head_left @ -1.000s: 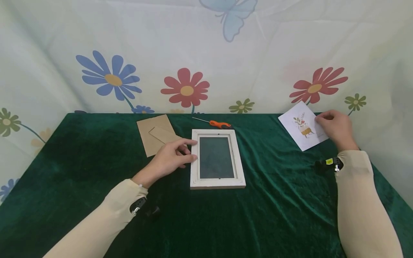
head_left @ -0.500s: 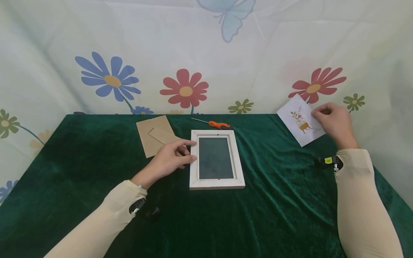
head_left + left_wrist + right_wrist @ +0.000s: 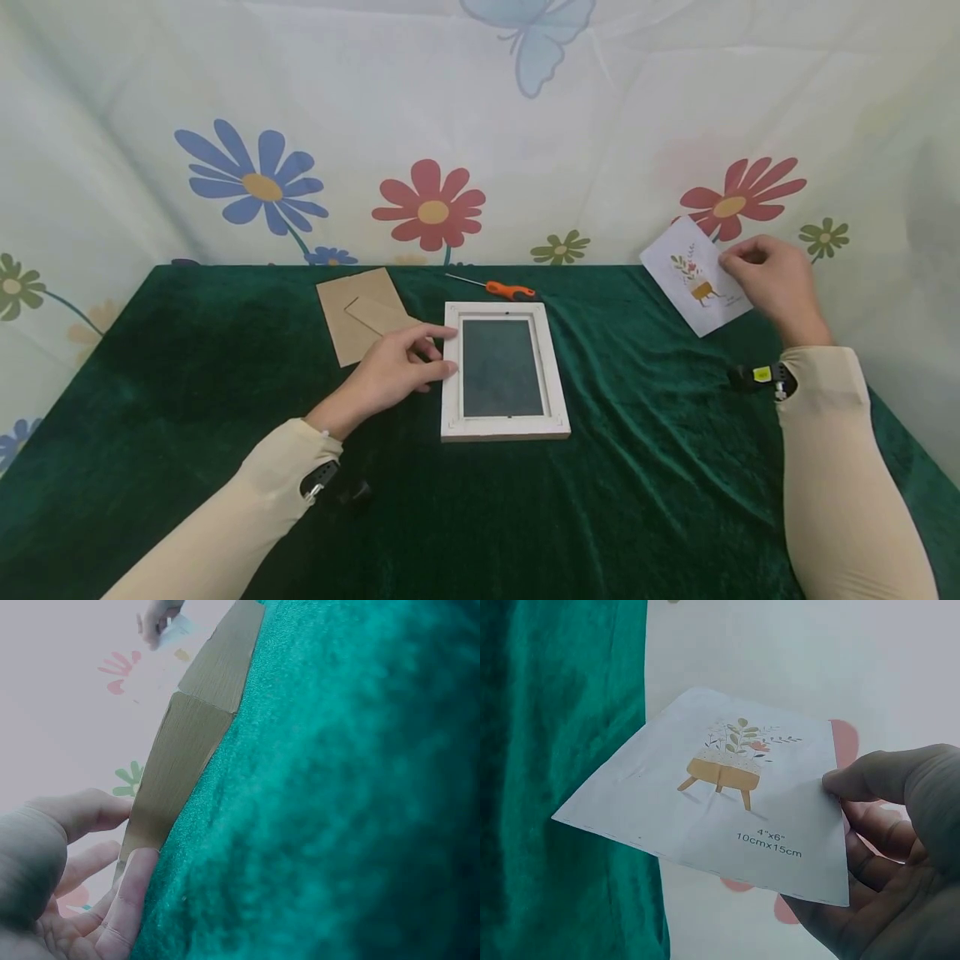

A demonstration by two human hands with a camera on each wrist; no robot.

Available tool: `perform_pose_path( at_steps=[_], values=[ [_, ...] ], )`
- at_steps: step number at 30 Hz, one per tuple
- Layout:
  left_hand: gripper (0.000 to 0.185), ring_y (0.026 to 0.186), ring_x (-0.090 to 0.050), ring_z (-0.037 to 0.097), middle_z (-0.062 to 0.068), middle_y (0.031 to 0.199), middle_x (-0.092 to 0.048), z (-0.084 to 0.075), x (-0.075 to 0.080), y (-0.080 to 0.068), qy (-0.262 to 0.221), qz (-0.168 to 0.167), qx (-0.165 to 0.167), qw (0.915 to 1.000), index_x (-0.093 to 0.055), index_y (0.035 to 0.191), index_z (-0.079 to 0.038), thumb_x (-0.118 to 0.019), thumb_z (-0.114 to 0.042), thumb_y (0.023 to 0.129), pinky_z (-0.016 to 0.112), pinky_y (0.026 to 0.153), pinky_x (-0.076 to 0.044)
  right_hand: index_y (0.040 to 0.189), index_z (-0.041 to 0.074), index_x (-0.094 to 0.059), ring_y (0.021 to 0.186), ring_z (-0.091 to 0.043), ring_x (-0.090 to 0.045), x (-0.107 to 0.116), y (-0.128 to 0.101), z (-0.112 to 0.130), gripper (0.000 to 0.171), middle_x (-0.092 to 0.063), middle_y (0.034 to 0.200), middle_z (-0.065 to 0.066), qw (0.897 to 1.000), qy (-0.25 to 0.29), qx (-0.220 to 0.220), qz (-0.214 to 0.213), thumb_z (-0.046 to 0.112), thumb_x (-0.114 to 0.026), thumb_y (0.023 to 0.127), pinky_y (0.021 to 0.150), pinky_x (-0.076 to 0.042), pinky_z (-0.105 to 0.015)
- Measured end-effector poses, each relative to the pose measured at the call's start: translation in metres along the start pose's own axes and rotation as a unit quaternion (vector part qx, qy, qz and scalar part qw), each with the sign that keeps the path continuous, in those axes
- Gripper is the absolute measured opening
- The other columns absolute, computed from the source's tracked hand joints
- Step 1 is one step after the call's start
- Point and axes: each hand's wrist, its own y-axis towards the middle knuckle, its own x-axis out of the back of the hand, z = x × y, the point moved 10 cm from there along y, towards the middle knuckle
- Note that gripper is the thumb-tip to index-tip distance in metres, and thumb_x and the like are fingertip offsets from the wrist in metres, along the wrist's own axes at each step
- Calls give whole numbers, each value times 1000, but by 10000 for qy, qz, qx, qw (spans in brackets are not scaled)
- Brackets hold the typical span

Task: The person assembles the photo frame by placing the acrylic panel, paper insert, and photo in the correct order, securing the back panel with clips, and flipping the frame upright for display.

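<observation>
A white picture frame (image 3: 453,400) with a glass-like pane lies on the green cloth in the head view. My left hand (image 3: 392,367) rests thumb and index fingertips on its left edge, both digits fairly straight. In the left wrist view, fingertips (image 3: 139,866) lie against the frame's bare wooden side (image 3: 180,750). Raised at the right, my right hand (image 3: 776,283) pinches a printed paper card (image 3: 686,287) by its right edge. In the right wrist view the card (image 3: 660,795) shows a plant in a legged planter and "4"x6" 10cmx15cm", with the thumb on its face.
A brown backing board (image 3: 341,308) with a stand flap lies left of the frame, partly behind the left hand. Beyond the frame is an orange-handled screwdriver (image 3: 510,291). A flower-printed backdrop (image 3: 622,167) rises at the table's (image 3: 187,375) far edge.
My right hand has lifted the card a little higher and shifted slightly left with it. The left hand and the frame have stayed in place.
</observation>
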Motion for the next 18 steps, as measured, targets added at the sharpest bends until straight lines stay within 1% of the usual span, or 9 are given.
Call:
perform_pose_path(
  at_steps=[4,7,13,18],
  values=[
    [53,82,-68,24,12,111,-66,-1,0,-1,-9,-9,-7,10000,-63,147,-14,-80,-23,98,34,77,-63,138,-6,-59,108,-38,-58,1,-1,7,58,-61,132,-29,10000,58,43,-1,44,-56,108,74,-46,-18],
    [53,82,-67,25,12,111,-66,-1,0,-1,-21,-13,-15,10000,-63,147,-14,-80,-22,98,34,78,-63,137,-5,-60,106,-37,-59,1,-3,16,58,-62,131,-28,9999,78,88,17,44,-58,107,68,-44,-11],
    [53,82,-67,24,12,111,-65,1,0,-2,-39,0,-31,10000,-63,147,-14,-80,-23,98,35,78,-64,132,-4,-64,103,-38,-63,-3,-10,40,55,-65,129,-26,9996,130,225,92,44,-61,106,65,-45,-9],
    [53,82,-67,25,12,110,-65,-1,0,-1,-55,2,-57,10000,-63,147,-13,-80,-23,98,35,78,-64,131,-3,-65,104,-41,-65,-8,-18,57,52,-65,131,-26,9993,157,285,171,42,-64,105,65,-47,-11]
  ],
)
